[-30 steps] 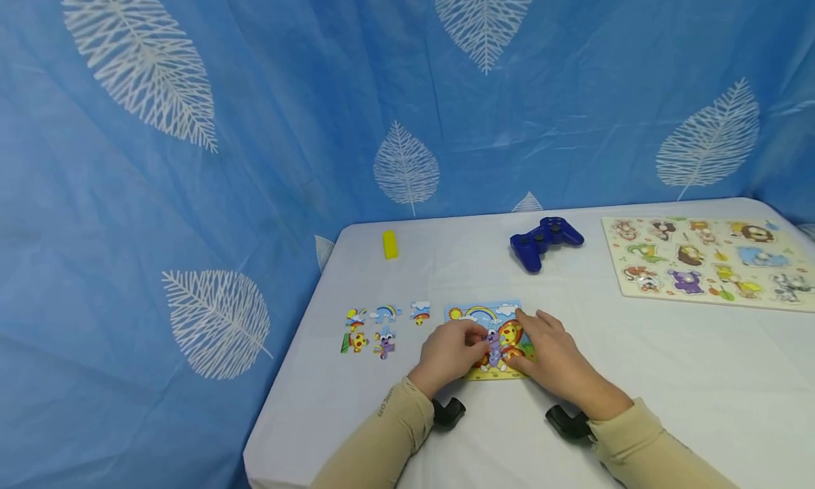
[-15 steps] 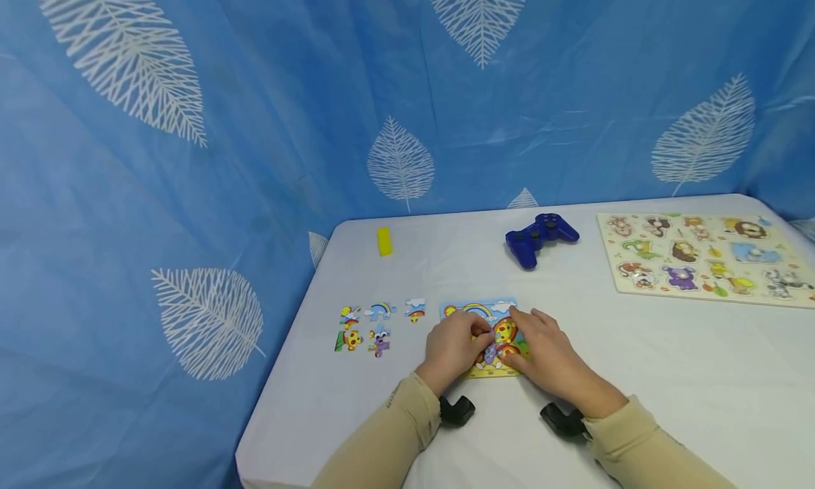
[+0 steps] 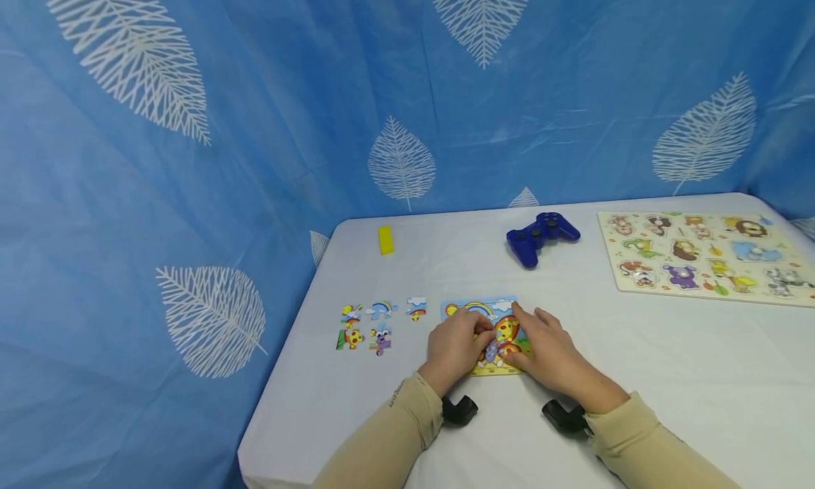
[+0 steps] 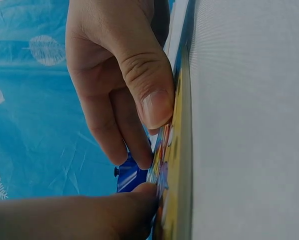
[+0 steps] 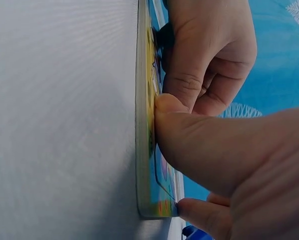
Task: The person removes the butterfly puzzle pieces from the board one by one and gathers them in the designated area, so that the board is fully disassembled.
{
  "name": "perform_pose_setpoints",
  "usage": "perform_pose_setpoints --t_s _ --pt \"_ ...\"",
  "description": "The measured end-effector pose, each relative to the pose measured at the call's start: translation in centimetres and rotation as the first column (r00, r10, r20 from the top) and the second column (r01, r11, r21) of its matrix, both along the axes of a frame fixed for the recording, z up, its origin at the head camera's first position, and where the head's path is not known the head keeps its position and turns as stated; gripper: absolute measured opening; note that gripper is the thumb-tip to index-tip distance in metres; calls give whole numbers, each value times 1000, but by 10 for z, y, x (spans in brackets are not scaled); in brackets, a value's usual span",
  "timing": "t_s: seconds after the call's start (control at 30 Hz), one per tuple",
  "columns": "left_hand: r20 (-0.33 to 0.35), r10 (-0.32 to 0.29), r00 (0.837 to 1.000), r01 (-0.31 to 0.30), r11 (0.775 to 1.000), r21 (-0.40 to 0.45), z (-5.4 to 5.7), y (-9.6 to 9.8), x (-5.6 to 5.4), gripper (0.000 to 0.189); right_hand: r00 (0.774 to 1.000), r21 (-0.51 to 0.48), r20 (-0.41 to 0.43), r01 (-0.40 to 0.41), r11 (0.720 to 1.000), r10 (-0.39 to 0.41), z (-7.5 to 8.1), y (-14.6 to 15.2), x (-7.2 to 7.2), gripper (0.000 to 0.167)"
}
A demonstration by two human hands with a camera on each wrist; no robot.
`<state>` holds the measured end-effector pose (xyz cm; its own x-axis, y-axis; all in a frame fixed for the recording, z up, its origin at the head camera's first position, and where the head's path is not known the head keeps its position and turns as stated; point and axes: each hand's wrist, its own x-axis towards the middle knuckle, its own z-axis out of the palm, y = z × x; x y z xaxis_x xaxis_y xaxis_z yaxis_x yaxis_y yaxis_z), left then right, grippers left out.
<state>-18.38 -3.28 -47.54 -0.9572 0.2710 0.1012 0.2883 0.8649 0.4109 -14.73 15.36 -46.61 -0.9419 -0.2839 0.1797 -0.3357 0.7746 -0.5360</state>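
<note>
A small picture puzzle (image 3: 501, 367) with a sun, rainbow and purple butterfly lies flat on the white table. My left hand (image 3: 453, 347) bends over its left half, thumb and forefinger brought together low over the butterfly; the puzzle piece at their tips is mostly hidden. Spread over the right side, my right hand (image 3: 555, 351) rests its thumb on the picture and its forefinger near the far right corner. The right wrist view shows the right thumb (image 5: 172, 125) pressed to the picture close to the left hand (image 5: 209, 55).
Several loose puzzle pieces (image 3: 380, 339) lie left of the puzzle. Farther back are a yellow block (image 3: 385, 240) and a blue game controller (image 3: 541, 238). A wooden animal peg board (image 3: 707, 259) lies at the right, before the blue leaf-patterned curtain (image 3: 305, 107).
My left hand has shifted slightly right over the puzzle, its thumb and forefinger tips drawing closer together. The right hand stays where it was on the puzzle. The whole view has shifted a little.
</note>
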Motion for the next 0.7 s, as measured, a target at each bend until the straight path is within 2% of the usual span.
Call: perform_pose_setpoints --t_s 0.37,0.7 --pt "-40 -14 999 11 998 -54 0 1 3 12 1000 12 26 -8 1000 8 -1 -2 0 82" --pt "-22 -1 1000 0 998 -57 2 3 3 13 1000 13 16 -19 1000 19 1 0 1 80"
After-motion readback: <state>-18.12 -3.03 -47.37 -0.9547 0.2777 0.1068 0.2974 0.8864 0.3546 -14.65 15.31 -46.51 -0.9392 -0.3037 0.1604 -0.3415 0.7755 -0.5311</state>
